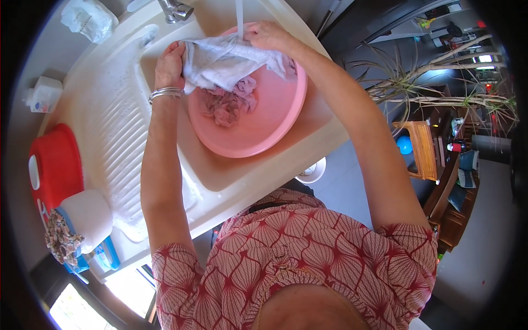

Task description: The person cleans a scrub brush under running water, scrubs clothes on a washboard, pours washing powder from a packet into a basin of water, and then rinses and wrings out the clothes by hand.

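Observation:
A wet white cloth (220, 61) is stretched between my two hands over a pink basin (278, 118). My left hand (169, 61) grips its left end, with bangles on the wrist. At the far right edge of the cloth, my right hand (268, 36) is closed on it, beside the stream of water (240, 19) falling from above. Crumpled pinkish cloth (228, 104) lies in the basin below. The basin stands in the sink bowl (217, 179), and the white cloth hides part of its far side.
A metal tap (176, 11) is at the back. The ridged drainboard (124, 148) has suds on it. Along the left stand a white bottle (45, 94), a red tub (58, 159) and a white container (88, 220). A plant (407, 82) reaches in from the right.

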`<state>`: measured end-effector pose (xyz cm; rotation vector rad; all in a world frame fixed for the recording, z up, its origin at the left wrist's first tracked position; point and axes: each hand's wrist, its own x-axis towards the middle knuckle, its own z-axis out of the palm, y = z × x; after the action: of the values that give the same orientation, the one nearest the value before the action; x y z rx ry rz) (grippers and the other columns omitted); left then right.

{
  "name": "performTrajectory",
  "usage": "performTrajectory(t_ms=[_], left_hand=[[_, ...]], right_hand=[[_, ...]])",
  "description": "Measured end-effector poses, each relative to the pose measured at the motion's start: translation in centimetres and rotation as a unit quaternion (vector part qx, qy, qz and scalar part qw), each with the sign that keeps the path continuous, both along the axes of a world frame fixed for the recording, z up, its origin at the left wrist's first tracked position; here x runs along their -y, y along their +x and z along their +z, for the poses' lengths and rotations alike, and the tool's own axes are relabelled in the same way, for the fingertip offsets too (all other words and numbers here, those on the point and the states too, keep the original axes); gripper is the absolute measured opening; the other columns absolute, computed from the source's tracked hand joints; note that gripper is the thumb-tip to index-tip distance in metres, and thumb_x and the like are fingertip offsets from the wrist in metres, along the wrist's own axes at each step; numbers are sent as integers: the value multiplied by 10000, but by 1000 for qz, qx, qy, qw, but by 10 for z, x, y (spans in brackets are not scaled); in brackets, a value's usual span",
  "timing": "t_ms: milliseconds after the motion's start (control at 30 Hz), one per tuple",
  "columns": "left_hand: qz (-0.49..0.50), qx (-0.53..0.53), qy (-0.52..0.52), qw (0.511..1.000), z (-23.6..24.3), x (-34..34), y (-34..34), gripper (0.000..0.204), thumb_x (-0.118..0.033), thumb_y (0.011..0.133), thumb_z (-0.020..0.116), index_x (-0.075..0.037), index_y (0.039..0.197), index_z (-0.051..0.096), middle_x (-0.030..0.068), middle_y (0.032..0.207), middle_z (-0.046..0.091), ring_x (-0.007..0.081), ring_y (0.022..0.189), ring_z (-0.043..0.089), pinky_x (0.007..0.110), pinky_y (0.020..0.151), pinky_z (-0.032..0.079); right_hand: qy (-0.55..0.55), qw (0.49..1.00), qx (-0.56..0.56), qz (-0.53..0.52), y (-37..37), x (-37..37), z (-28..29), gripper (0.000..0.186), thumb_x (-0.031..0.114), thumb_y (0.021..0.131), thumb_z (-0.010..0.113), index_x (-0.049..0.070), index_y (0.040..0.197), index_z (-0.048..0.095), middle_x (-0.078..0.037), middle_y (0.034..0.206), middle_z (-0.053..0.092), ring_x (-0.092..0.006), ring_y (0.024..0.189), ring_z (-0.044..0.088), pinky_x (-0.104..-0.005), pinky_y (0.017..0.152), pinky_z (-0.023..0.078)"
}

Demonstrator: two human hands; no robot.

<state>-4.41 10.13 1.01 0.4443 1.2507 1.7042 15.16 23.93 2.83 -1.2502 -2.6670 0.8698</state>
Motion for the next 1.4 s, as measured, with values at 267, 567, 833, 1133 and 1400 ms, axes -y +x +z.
performTrajectory(t_ms=[267, 567, 833, 1133, 1400], left_hand=[[-172, 44, 24, 984, 19, -6, 19, 209, -124, 863, 506, -15, 1037, 541, 61, 907, 603, 141, 786, 583, 262, 714, 486], [38, -183, -105, 977, -82, 3, 25, 365, -272, 845, 510, -20, 1109, 516, 88, 950, 568, 214, 865, 528, 298, 801, 436], [-5, 228, -164, 960, -74, 30, 69, 391, -331, 857, 457, -45, 1120, 502, 76, 948, 571, 236, 855, 540, 367, 773, 453], [-18, 305, 12, 952, -53, 7, 113, 279, -289, 893, 414, -66, 1015, 530, 72, 938, 580, 226, 767, 577, 360, 657, 480], [-71, 327, -77, 939, -48, 12, 109, 161, -128, 811, 485, -56, 942, 544, 108, 871, 539, 185, 857, 493, 357, 756, 443]], right_hand=[[-240, 935, -190, 180, -19, 45, 7, 424, 133, 722, 540, -5, 1123, 525, -55, 1058, 567, -151, 983, 502, -271, 866, 381], [-189, 962, -154, -124, -27, 23, -31, 308, 196, 724, 599, 17, 975, 590, -108, 914, 603, -159, 804, 576, -309, 651, 475], [105, 992, 5, 68, -68, 160, -27, 352, 317, 753, 564, 33, 960, 577, -149, 874, 603, -305, 839, 586, -398, 811, 415], [20, 998, 18, -52, -43, 55, -53, 218, 230, 789, 526, 33, 878, 546, -179, 827, 606, -315, 840, 595, -449, 781, 432], [-34, 991, -108, -75, -36, 23, -83, 351, 344, 824, 514, 25, 967, 538, -109, 833, 616, -249, 712, 598, -361, 609, 480]])
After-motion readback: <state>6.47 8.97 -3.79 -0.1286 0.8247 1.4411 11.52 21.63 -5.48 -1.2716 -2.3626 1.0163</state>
